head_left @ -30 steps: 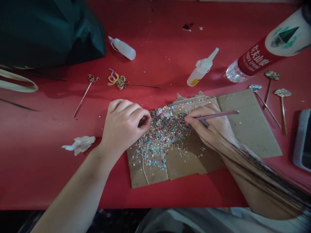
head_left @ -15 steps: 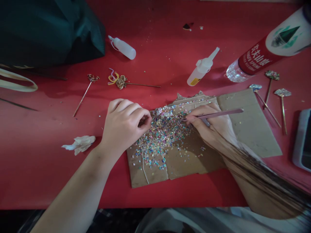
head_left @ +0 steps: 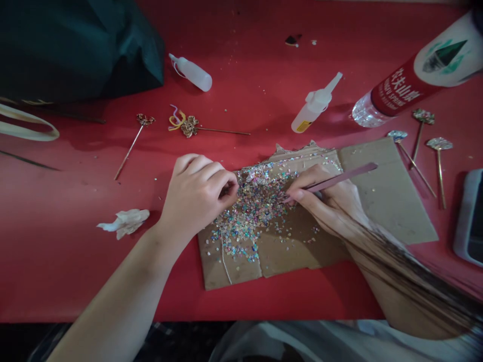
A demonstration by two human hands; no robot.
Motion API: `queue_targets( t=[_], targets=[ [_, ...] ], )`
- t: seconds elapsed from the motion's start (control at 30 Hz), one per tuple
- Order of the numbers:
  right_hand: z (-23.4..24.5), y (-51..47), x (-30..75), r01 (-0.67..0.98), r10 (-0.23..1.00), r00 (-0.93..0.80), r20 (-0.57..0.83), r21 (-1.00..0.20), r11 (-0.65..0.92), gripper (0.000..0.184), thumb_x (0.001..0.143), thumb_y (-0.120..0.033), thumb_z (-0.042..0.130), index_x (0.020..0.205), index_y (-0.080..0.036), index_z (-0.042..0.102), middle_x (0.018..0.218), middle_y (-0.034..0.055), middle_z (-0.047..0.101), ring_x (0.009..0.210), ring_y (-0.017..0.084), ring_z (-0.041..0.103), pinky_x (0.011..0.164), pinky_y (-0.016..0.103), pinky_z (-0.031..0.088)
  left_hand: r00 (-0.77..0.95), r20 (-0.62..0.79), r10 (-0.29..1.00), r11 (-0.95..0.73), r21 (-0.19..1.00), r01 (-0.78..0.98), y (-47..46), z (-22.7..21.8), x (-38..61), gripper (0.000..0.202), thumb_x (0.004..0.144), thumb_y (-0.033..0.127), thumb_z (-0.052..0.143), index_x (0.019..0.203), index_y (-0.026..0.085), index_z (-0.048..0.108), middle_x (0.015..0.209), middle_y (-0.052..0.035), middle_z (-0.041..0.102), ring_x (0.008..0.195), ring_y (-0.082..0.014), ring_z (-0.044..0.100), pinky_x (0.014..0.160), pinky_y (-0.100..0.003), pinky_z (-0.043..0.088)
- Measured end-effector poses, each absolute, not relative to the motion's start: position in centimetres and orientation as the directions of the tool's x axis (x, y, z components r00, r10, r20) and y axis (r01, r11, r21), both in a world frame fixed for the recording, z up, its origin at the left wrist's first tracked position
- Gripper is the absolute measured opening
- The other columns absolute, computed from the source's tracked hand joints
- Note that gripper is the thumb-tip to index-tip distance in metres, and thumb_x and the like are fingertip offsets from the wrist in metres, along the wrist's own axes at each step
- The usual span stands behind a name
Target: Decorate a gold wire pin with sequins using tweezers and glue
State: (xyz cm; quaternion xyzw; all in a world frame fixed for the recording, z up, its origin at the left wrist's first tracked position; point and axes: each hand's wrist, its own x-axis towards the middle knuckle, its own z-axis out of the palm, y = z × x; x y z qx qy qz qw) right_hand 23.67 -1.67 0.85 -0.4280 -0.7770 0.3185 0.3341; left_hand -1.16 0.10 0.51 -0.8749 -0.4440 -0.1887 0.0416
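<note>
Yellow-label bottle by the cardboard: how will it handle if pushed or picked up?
The bottle will probably roll if pushed, since its round body lies on its side. It's likely light and squeezable, judging by the thin-looking plastic, though the fill level is hard to tell. The slim nozzle looks like the most fragile part.

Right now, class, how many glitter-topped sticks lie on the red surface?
5: one stick and another beyond the left hand; a third, fourth and fifth right of the cardboard sheet. Others could be hidden.
</note>
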Motion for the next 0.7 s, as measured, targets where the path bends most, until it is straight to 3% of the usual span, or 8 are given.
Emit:
queue_targets(
  t=[0.2,0.33,0.47,0.7],
  targets=[
    [1.6,-2.1,23.0,0.469,0.872,-0.409,0.267,-0.759,0.452,0.014,0.088,-0.026,0.057,0.077,-0.02,0.063,0.069,0.0003,0.067,0.065,0.013,0.06,0.063,0.031,0.043,0.547,0.371,0.75,-0.616,0.092,0.782,0.1,0.6,-1.2,0.012,0.085,0.026,0.056,0.076,0.023,0.062,0.069,0.0025,0.063,0.075,-0.017,0.054,0.081,-0.036,0.037],
    [1.5,-2.1,22.7,0.461,0.857,-0.43,0.283,-0.747,0.478,0.012,0.088,-0.027,0.058,0.08,-0.02,0.064,0.071,0.0002,0.068,0.067,0.013,0.061,0.065,0.032,0.044,0.598,0.41,0.689,-0.689,0.117,0.715,-0.2,1.0,-1.1,0.014,0.086,0.032,0.058,0.096,0.024,0.065,0.084,0.0006,0.067,0.082,-0.0176,0.056,0.081,-0.035,0.039],
    [1.4,-2.1,22.5,0.496,0.857,-0.433,0.278,-0.72,0.485,0.014,0.087,-0.032,0.06,0.081,-0.021,0.066,0.072,0.0008,0.069,0.069,0.014,0.061,0.064,0.031,0.045,0.688,0.402,0.604,-0.785,0.151,0.601,-0.5,1.0,-1.0,0.025,0.087,0.027,0.059,0.112,0.026,0.06,0.099,0.0008,0.068,0.092,-0.0165,0.057,0.083,-0.032,0.041],
    [1.3,-2.2,22.5,0.49,0.869,-0.414,0.271,-0.738,0.464,0.013,0.086,-0.034,0.061,0.084,-0.024,0.068,0.076,0.0,0.07,0.07,0.014,0.062,0.062,0.029,0.046,0.717,0.465,0.519,-0.839,0.118,0.531,-0.8,0.8,-0.7,0.01,0.087,0.024,0.06,0.096,0.024,0.064,0.087,0.0032,0.07,0.089,-0.0155,0.058,0.081,-0.031,0.042]
  ],
)
